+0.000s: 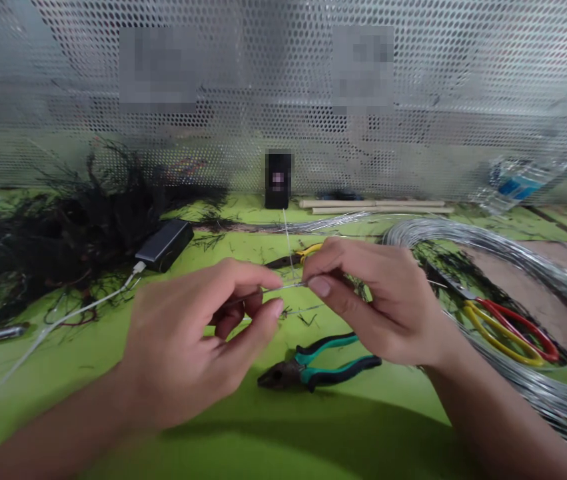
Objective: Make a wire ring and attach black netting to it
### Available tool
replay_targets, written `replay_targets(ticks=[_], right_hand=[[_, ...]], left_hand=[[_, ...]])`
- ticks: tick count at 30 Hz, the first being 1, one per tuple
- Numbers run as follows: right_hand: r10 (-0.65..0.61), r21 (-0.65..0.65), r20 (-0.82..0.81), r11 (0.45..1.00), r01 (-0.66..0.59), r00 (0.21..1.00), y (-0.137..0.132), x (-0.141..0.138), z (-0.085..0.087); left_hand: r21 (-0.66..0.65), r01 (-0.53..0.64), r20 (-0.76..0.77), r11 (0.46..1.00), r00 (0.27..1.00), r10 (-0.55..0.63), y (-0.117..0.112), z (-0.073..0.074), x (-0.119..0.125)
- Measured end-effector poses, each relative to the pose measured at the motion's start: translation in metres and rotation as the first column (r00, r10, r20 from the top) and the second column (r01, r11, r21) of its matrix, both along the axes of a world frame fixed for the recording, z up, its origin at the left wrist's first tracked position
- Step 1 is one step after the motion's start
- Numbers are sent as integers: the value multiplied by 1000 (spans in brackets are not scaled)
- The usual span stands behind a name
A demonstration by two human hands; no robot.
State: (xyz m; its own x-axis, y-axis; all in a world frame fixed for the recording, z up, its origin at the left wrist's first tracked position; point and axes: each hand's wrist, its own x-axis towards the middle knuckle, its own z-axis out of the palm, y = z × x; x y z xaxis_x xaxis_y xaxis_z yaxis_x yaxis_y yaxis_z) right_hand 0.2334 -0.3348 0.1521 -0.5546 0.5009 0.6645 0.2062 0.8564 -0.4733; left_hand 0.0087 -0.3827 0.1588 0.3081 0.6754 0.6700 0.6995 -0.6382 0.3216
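Both hands meet above the green table. My left hand pinches one end of a thin silver wire between thumb and forefinger. My right hand pinches the same wire a little to the right, its fingers curled closed. The wire runs level between the two pinches, and a strand of it rises up and away from them. Green-handled pliers lie on the table just below the hands.
A big coil of silver wire lies at the right, with red and yellow handled scissors on it. Black bristly fibres are heaped at the left. A black power bank with a white cable, wooden sticks and a perforated metal screen are behind.
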Motion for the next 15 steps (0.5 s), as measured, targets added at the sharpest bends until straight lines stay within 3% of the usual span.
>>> replay_targets(ticks=[7, 12, 15], right_hand=[[21, -40, 20, 999, -21, 1000, 1, -3, -1], [21, -76, 5, 997, -21, 1000, 0, -5, -1], [15, -88, 1, 996, -15, 1000, 1, -4, -1]], left_hand=[[269, -83, -63, 960, 993, 103, 3, -5, 4], [229, -151, -71, 962, 983, 171, 3, -5, 3], [177, -97, -59, 979, 992, 109, 5, -3, 2]])
